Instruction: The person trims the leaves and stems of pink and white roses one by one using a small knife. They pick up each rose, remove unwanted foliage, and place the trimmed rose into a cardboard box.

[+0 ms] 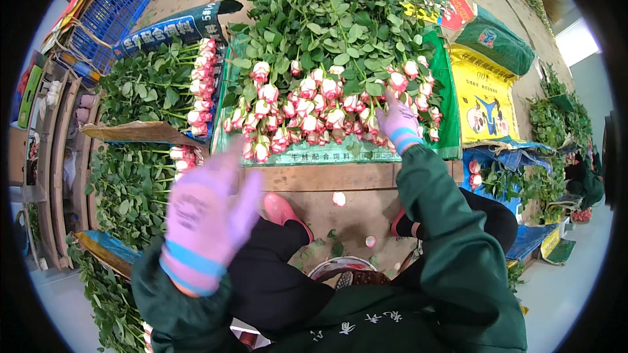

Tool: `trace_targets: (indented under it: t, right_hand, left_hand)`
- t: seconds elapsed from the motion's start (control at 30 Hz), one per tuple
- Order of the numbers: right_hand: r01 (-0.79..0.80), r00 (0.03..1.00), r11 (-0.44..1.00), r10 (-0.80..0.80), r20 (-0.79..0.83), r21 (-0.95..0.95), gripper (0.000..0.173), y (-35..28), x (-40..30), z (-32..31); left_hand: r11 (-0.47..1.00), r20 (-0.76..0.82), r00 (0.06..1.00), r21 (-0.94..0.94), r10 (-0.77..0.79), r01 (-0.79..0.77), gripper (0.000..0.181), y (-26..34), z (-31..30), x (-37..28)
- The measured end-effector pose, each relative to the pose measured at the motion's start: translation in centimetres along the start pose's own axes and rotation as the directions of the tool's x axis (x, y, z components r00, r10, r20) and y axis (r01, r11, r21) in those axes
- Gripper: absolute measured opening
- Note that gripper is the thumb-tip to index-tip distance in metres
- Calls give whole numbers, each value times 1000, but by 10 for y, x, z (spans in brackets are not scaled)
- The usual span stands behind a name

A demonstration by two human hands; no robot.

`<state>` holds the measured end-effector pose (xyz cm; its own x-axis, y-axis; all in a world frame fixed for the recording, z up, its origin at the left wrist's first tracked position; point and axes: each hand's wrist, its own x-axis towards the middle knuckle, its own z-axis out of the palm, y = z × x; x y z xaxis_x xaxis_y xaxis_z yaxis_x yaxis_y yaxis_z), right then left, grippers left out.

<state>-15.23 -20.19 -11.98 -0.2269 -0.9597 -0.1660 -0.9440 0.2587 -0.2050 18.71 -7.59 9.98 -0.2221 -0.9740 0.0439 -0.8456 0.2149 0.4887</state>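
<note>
A large heap of cut roses [314, 93] lies before me, with white-and-pink blooms toward me and leafy stems pointing away. Beneath it is a green woven plastic sack [447, 108] on a wooden board [319, 177]. My right hand [400, 120], in a lilac knit glove with a blue cuff band, reaches into the right side of the blooms. Its fingertips are among the heads, and whether they grip a stem cannot be made out. My left hand [206, 215], gloved alike and blurred, is raised over my left thigh with thumb and fingers apart. Nothing shows in it.
At left, rose bundles [147, 88] lie between folded sacks [137, 132], near a blue plastic crate [108, 24] and wooden slats [54, 157]. A yellow sack [483, 98] and more roses [475, 176] are at right. A bucket [343, 265] stands between my legs; fallen petals [338, 199] dot the floor.
</note>
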Motion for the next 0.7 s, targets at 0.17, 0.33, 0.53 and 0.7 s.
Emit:
trace_targets:
  t: [0.17, 0.33, 0.53, 0.7]
  right_hand:
    - [-148, 971, 981, 167, 170, -122, 68, -6, 41, 28]
    - [-146, 966, 977, 174, 192, -153, 73, -10, 45, 38]
    - [-62, 996, 850, 89, -26, 523, 50, 30, 62, -9]
    - [-83, 987, -215, -156, 49, 973, 23, 5, 10, -110]
  left_hand:
    - [966, 99, 961, -18, 259, -259, 46, 87, 52, -1]
    - [980, 288, 945, 73, 156, -184, 44, 72, 118, 13]
    - [965, 215, 957, 135, 194, -226, 46, 68, 130, 23]
    - [966, 225, 957, 137, 185, -219, 46, 63, 133, 16]
